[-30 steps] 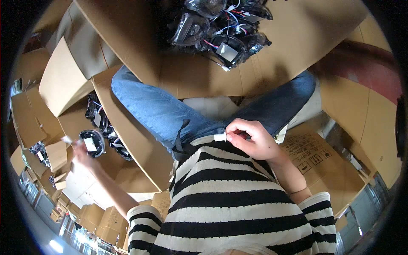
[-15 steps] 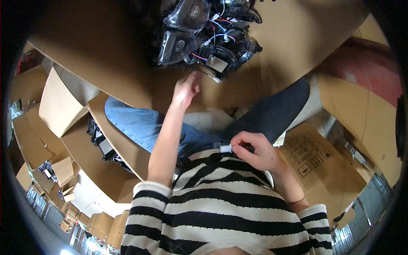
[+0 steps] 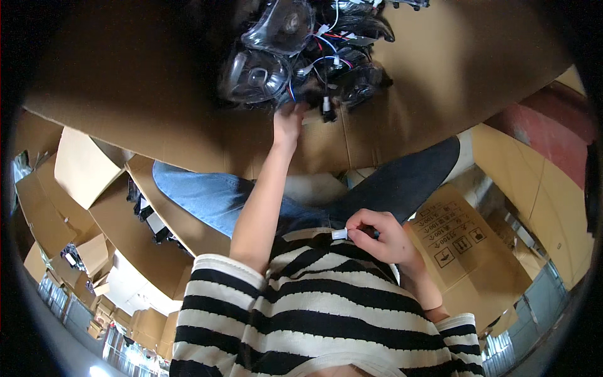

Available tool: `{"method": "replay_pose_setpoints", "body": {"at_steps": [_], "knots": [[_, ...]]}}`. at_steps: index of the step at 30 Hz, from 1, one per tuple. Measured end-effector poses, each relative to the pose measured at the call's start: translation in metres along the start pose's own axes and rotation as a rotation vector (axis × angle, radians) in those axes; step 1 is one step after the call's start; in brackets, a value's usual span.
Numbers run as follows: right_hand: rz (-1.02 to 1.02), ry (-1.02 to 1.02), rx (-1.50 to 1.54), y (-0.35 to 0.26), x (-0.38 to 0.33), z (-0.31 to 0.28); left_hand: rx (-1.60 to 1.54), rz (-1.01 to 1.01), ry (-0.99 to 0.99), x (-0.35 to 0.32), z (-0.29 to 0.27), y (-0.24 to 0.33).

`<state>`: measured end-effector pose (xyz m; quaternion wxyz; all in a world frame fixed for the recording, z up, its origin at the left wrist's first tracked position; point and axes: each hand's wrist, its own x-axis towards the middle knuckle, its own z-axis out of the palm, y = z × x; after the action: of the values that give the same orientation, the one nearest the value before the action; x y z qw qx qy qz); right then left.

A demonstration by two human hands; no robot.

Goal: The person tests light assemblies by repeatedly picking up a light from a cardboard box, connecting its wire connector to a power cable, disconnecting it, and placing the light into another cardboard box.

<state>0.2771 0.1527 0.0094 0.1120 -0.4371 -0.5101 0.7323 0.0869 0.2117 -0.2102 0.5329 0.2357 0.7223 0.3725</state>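
Cardboard fills most of the view — a broad brown sheet (image 3: pixel 157 107) with a matte, creased surface spread in front of the seated person, bearing a tangled heap of headlamp assemblies (image 3: pixel 301 56): clear, glossy domed lenses in black housings, trailing thin red, blue and white wires. The left hand (image 3: pixel 287 122) is stretched out to the near edge of that heap, fingers touching the underside of one lamp beside a dangling small white plug (image 3: pixel 326 103); whether they have closed on anything cannot be told from here. The right hand (image 3: pixel 380 235) stays close to the striped shirt, pinching a small white plastic connector (image 3: pixel 339 234) between thumb and fingertips. Judging by this, the step in hand is fetching a lamp or its lead from the pile, and the next move would call for a sure hold on one housing and a careful pull clear of the snagging wires. Open cartons (image 3: pixel 81 169) stand at the left.
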Motion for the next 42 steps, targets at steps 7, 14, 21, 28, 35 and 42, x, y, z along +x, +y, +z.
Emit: {"method": "replay_pose_setpoints", "body": {"at_steps": [7, 14, 21, 28, 35, 42], "knots": [[0.027, -0.025, -0.236, -0.029, -0.013, 0.003, 0.542, 0.597, 0.116, -0.126, -0.072, 0.053], [-0.063, 0.128, -0.407, -0.049, -0.061, -0.003, -0.163, 0.283, -0.093, -0.191, -0.115, 0.084], [-0.265, 0.208, -0.29, -0.085, -0.07, 0.027, -0.098, 0.301, -0.129, -0.233, -0.153, 0.096], [-0.249, -0.29, -0.353, -0.085, 0.007, 0.092, -0.184, 0.296, 0.052, -0.267, -0.196, 0.067], [-0.224, -0.385, -0.325, -0.062, 0.042, 0.138, -0.228, 0.201, -0.225, -0.287, -0.226, 0.036], [-0.16, -0.444, -0.253, -0.05, 0.046, 0.146, -0.22, 0.34, -0.587, -0.271, -0.236, 0.036]]}}
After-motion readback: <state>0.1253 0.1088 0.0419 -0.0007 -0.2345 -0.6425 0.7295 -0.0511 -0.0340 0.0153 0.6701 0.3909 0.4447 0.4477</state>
